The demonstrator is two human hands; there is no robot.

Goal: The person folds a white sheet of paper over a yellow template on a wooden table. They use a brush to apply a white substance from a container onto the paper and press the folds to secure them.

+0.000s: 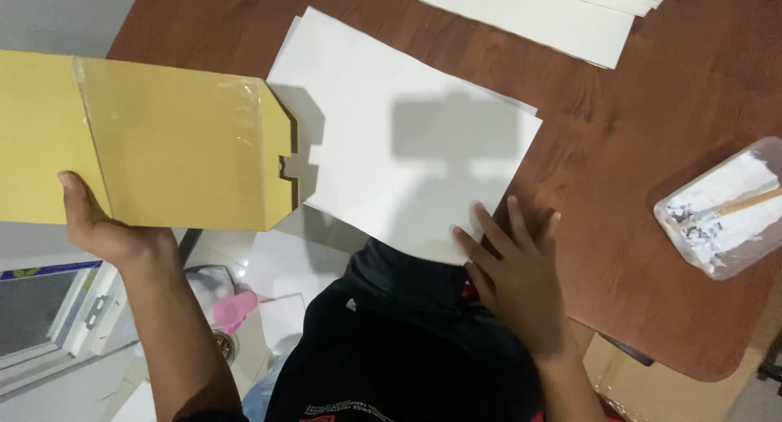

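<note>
The left hand (pixel 102 230) has its grip closed on the lower edge of a yellow envelope (pixel 155 141), held in the air off the counter's (pixel 652 104) left edge, flap end toward the white sheets (pixel 399 137). The right hand (pixel 517 275) lies flat and open, holding nothing, fingertips pressing the near corner of the sheets. Judging by this, nothing is in the envelope yet. A plastic tray (pixel 725 206) of white paste sits well apart at right.
</note>
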